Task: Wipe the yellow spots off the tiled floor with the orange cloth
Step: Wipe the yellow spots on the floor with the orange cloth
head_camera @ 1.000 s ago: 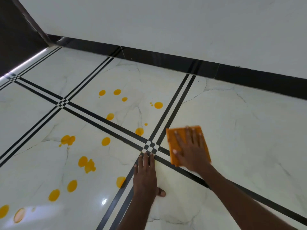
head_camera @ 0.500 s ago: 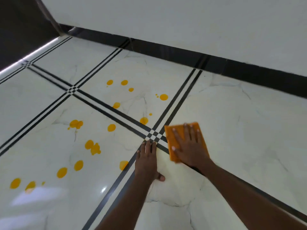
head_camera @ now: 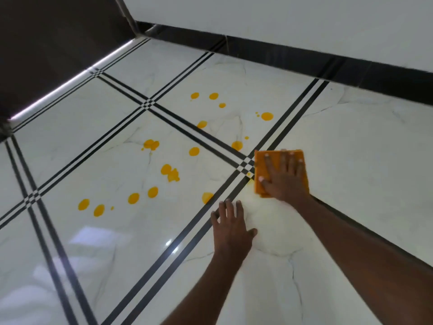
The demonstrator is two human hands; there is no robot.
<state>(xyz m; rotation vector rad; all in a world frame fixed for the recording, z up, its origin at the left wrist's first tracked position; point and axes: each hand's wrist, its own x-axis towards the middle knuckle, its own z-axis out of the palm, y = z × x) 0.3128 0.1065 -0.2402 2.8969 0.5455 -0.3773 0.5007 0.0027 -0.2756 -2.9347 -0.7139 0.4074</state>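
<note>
Many yellow spots [head_camera: 170, 172] lie scattered on the tiled floor [head_camera: 351, 160] to the left of both hands and beyond them, some round, some run together into blotches, spread over two white marbled tiles that are split by double black lines. One pale spot [head_camera: 207, 197] sits just beyond the left hand's fingertips, beside the black lines, and another spot [head_camera: 237, 145] lies just left of the far corner of the cloth. The left hand [head_camera: 232, 228] rests flat on the floor, fingers straight and close together, thumb out to the right, holding nothing; its fingertips reach the edge of the double black line. Just to its right and a little farther away, the orange cloth [head_camera: 261, 167] lies flat on the floor beside the crossing of the black lines, folded into a rough square. The right hand [head_camera: 284, 180] presses down on the cloth with its palm and spread, straight fingers, covering most of it, so that only the left strip and the far edge show. A faint yellowish smear marks the floor at the cloth's near left corner. Beyond both hands a black skirting [head_camera: 304, 59] runs under a white wall [head_camera: 281, 17].
</note>
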